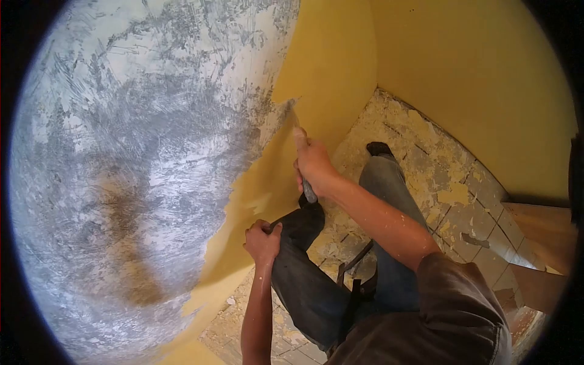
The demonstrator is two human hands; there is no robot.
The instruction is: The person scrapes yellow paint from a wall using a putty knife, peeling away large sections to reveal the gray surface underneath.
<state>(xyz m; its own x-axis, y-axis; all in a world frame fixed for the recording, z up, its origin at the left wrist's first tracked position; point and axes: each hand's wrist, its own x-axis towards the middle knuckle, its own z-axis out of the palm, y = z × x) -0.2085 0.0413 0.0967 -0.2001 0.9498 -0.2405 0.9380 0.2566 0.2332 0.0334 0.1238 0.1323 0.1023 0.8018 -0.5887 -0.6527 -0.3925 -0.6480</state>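
My right hand (314,165) is wrapped round the handle of a scraper (300,140). The scraper's blade reaches up to the wall, at the torn border where yellow paint (316,61) meets a stripped grey-and-white surface (182,134). The butt of the handle sticks out below my fist. My left hand (263,243) lies against my bent knee in dark trousers (298,228), with its fingers curled; whether anything is inside them is hidden.
Flakes of yellow paint cover the tiled floor (477,222) around my feet. I sit on a low seat, of which a dark frame (356,263) shows between my legs. Another yellow wall (468,79) meets this one at the corner. Brown boards (541,234) lie at the right.
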